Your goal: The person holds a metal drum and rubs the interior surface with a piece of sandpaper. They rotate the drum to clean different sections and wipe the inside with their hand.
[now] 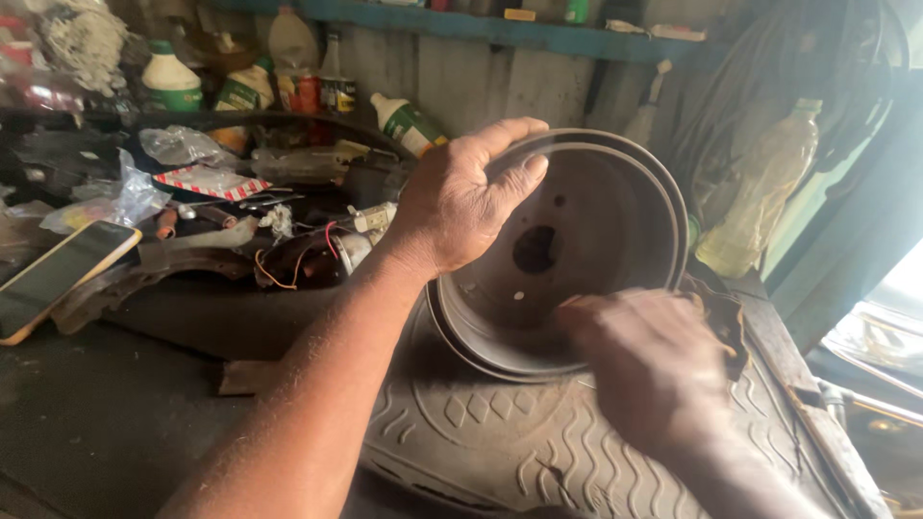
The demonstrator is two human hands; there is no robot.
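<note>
Right now the left hand (460, 207) is clamped on the upper rim of a drum (567, 255), thumb inside the lip and fingers curled over the outer edge, holding it tilted on its edge with the open side toward the camera. The drum's lower rim rests on a ribbed rubber mat (500, 437) spread over the right part of the bench (106, 423). The right hand (649, 360) is blurred at the drum's lower right rim, closed around a dark rag (716, 312) pressed against the metal; how tightly it grips I cannot tell.

Toward the bench's left edge lies a phone (58, 274), face up. Behind the drum, along the back edge, stand white bottles with green caps (171, 82), plastic bags (183, 144) and loose wiring (308, 255). A yellowish bottle (760, 192) stands at the far right corner.
</note>
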